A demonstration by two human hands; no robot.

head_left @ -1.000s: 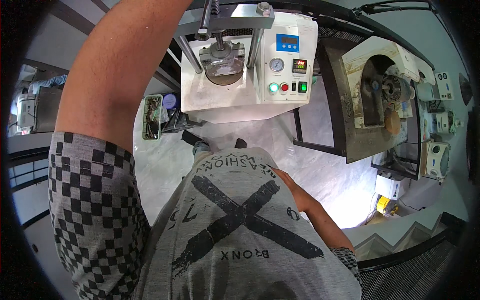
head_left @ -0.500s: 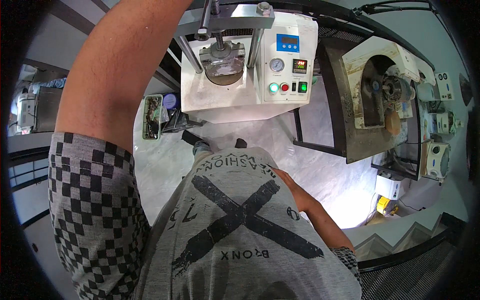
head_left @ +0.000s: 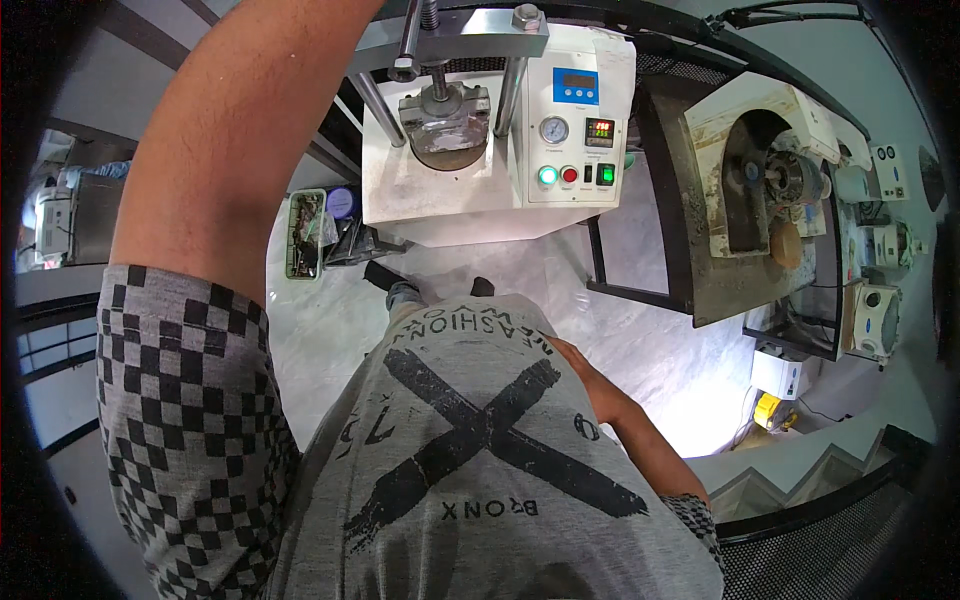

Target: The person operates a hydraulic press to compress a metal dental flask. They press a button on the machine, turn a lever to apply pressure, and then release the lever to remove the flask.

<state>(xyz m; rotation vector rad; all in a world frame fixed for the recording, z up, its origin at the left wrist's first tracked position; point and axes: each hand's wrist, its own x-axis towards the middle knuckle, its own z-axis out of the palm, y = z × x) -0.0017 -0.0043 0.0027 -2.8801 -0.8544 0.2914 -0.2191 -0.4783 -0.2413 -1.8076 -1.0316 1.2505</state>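
My left arm reaches up past the top edge, and its hand is out of view. It passes close to the left of a white bench press (head_left: 440,195) with steel posts and a crossbar (head_left: 460,38). Under the screw of the press sits a grey metal clamped flask (head_left: 447,120) on a round plate. My right arm hangs bent at my right side; only the back part of my right hand (head_left: 572,358) shows beside my shirt, with its fingers hidden. The control panel (head_left: 575,120) carries a gauge, lit displays and lit green buttons.
Right of the press, a dark bench (head_left: 700,260) holds a white-housed machine (head_left: 725,220) with a rotating-tool-like part. A green tray of tools (head_left: 305,235) and a purple-lidded container (head_left: 342,203) stand at left. Lower right are a black mesh railing (head_left: 830,540) and a yellow item (head_left: 768,411).
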